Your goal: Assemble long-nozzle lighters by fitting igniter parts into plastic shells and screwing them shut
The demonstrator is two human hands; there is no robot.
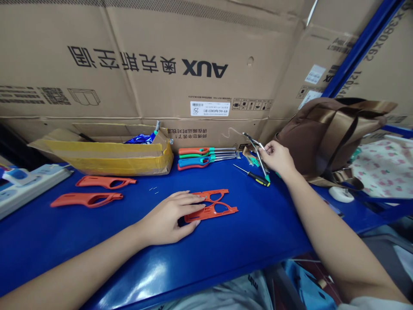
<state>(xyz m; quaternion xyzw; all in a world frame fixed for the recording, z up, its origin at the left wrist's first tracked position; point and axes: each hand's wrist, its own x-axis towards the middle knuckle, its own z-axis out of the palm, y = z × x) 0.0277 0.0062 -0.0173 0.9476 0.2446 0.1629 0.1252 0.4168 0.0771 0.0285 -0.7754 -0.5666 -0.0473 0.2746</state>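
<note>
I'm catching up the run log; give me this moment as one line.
left hand: on orange handle halves | right hand: at metal rod, grip unclear | nearby: screwdriver, lighters

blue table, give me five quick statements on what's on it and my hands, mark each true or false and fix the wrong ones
1. The left hand rests on two orange handle pieces. True.
2. The screwdriver is in the left hand. False: it lies on the blue table.
3. The right hand is nearer to the brown bag than the left hand is. True.
4. The lighters beside the box all have blue handles. False: orange and green handles show too.
5. Small loose pins lie on the blue table. True.
</note>
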